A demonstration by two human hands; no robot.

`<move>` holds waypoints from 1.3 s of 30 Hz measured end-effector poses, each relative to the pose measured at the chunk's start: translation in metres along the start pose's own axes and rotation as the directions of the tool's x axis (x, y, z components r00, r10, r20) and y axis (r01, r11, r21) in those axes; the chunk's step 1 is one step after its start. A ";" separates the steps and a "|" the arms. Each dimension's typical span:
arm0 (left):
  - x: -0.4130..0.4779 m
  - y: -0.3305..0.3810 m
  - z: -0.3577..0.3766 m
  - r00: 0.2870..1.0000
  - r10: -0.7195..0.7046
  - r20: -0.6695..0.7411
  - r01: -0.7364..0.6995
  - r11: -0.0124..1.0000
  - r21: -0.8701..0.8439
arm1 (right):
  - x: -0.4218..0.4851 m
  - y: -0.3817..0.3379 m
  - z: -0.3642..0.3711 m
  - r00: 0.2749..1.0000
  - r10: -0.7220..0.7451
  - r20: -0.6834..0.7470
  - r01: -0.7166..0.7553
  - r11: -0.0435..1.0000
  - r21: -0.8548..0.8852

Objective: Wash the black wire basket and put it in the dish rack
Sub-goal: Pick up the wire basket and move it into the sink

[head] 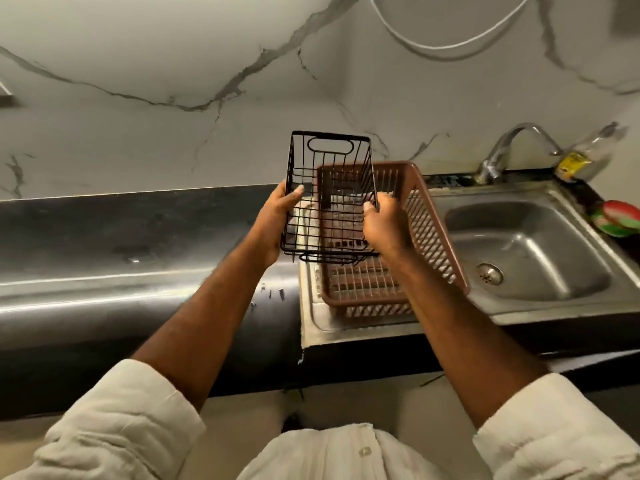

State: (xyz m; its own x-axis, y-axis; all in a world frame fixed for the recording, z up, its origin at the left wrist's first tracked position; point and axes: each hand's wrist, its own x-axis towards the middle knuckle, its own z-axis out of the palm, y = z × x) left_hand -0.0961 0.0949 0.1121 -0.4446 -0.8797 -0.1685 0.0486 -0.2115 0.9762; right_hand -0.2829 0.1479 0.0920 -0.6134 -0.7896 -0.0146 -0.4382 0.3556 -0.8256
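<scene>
- Head view, objects of the task: the black wire basket (329, 199), rectangular with an oval handle opening in its far end, is held in the air and tilted, far end raised. It is above the left part of the brown slotted plastic dish rack (440, 233) and does not rest in it.
- Head view, hands: the left hand (273, 223) grips the basket's left side wall, thumb hooked over the wires and fingers curled behind. The right hand (384, 226) grips the right side wall in the same way, thumb on the inside. Both grasps appear firm.
- Head view, washing station: the dish rack stands on the drainboard of the stainless steel sink (554, 282), just left of the basin. The curved chrome tap (502, 150) shows no running water. A clear plastic bottle with a yellow label (585, 157) and a green and red scrubber (618, 218) lie beside the basin.
- Head view, progress: no suds or drops can be made out on the wires, so whether the wash is done cannot be told. The placement step is not yet done. If the basket is clean, only lowering it into the rack remains; otherwise it must first go right to the basin.
</scene>
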 end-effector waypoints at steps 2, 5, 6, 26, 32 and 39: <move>-0.005 -0.004 0.033 1.000 -0.005 0.004 0.005 1.000 -0.008 | 0.001 0.016 -0.027 1.000 -0.007 -0.029 0.007 1.000 -0.007; -0.013 -0.013 0.085 1.000 -0.027 0.001 0.027 0.997 -0.071 | 0.002 0.041 -0.076 0.999 -0.015 -0.031 0.013 0.999 -0.042; -0.016 -0.014 0.105 0.999 -0.036 -0.013 0.034 0.994 -0.100 | 0.003 0.050 -0.093 0.999 -0.036 -0.025 0.034 0.998 -0.061; 0.040 -0.060 0.336 0.948 -0.302 -0.101 0.296 0.953 -0.066 | 0.071 0.213 -0.266 0.997 0.072 0.027 -0.073 0.996 0.042; 0.098 -0.074 0.381 0.897 -0.425 -0.119 0.423 0.905 -0.039 | 0.122 0.241 -0.290 0.993 0.100 0.067 -0.098 0.995 -0.029; 0.149 -0.095 0.409 0.833 -0.549 -0.066 0.551 0.835 0.009 | 0.175 0.279 -0.300 0.975 0.170 0.140 -0.152 0.980 -0.131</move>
State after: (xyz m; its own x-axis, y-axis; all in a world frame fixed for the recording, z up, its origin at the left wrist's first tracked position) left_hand -0.5328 0.1585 0.0506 -0.3377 -0.6450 -0.6855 -0.2125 -0.6572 0.7231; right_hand -0.7095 0.2584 0.0282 -0.5811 -0.7796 -0.2335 -0.4218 0.5339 -0.7329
